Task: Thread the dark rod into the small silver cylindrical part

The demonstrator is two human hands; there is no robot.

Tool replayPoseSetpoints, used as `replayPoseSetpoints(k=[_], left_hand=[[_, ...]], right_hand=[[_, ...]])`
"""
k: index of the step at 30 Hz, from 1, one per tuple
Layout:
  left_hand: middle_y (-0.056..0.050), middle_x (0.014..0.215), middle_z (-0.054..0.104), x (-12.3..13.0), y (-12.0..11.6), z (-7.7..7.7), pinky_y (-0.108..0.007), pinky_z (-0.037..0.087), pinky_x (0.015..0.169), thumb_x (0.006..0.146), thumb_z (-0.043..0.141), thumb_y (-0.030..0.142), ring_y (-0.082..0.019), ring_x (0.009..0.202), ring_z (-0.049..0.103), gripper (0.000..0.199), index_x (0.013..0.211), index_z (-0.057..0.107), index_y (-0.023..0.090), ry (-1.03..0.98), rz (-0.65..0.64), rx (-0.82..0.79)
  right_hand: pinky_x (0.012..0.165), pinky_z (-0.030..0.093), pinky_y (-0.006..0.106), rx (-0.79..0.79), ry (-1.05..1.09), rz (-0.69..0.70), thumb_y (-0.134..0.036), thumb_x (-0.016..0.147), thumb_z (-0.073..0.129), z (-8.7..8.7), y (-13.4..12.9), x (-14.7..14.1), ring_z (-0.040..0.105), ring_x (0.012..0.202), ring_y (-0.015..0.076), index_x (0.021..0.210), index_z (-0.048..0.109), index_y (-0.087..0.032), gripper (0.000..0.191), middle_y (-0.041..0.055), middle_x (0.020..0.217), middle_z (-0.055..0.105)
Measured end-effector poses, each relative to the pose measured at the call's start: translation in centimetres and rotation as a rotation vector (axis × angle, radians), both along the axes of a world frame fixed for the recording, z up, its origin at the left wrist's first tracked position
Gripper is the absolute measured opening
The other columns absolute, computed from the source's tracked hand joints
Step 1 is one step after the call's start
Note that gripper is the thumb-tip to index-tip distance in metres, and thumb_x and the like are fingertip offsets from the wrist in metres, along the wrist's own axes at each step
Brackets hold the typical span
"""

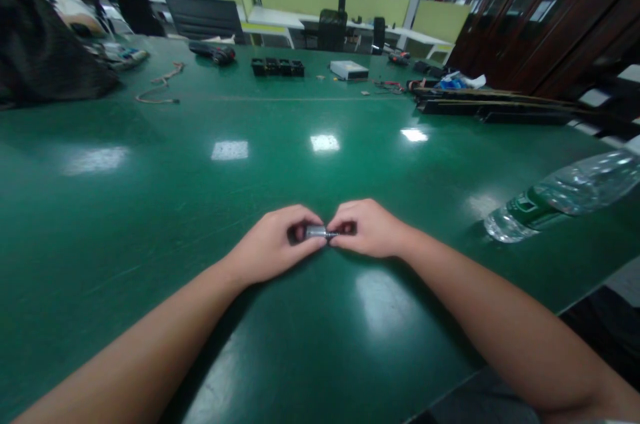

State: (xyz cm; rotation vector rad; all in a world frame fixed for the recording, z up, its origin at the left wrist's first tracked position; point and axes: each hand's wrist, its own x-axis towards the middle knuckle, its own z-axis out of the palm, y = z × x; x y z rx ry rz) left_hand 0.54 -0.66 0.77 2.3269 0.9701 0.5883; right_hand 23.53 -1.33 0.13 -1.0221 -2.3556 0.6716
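Observation:
Between my two hands, just above or on the green table [180, 211], is a small silvery metal cylinder [315, 231] with a thin, ridged shaft [331, 235] pointing right. My left hand [280, 241] pinches the cylinder between thumb and fingers. The fingers of my right hand [367, 229] close around the thin shaft from the other side, and the fingertips of both hands almost meet. The exact kind of the metal part is too small to make out, and fingers cover some of it.
A clear plastic bottle [545, 204] lies on its side at the right. Farther back are black blocks [277, 67], a white box [349, 70], a cable [161, 83] and long dark strips [480, 106]. A person's dark sleeve [45, 51] shows at far left.

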Motion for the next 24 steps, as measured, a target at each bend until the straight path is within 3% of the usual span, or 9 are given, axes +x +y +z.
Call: replayPoseSetpoints(k=[11,24], left_hand=[[0.001,0.085,0.066,-0.03,0.10,-0.21,-0.025,0.047,0.066,0.079,0.073,0.031,-0.014,0.074,0.060,0.022,0.097,0.069,0.019,-0.003,0.006,-0.014],[0.000,0.083,0.065,-0.08,0.01,-0.15,-0.025,0.044,0.066,0.082,0.071,0.034,-0.015,0.073,0.060,0.019,0.094,0.069,0.019,0.002,-0.006,0.020]], right_hand=[[0.066,0.042,0.022,0.037,-0.036,0.000,-0.018,0.079,0.072,0.28,-0.28,-0.26,0.060,0.072,0.0117,0.091,0.076,-0.015,0.012,0.0028,0.082,0.068],[0.066,0.042,0.022,0.034,-0.046,0.014,-0.017,0.079,0.071,0.25,-0.26,0.12,0.060,0.073,0.0116,0.091,0.075,-0.016,0.012,0.0024,0.083,0.069]])
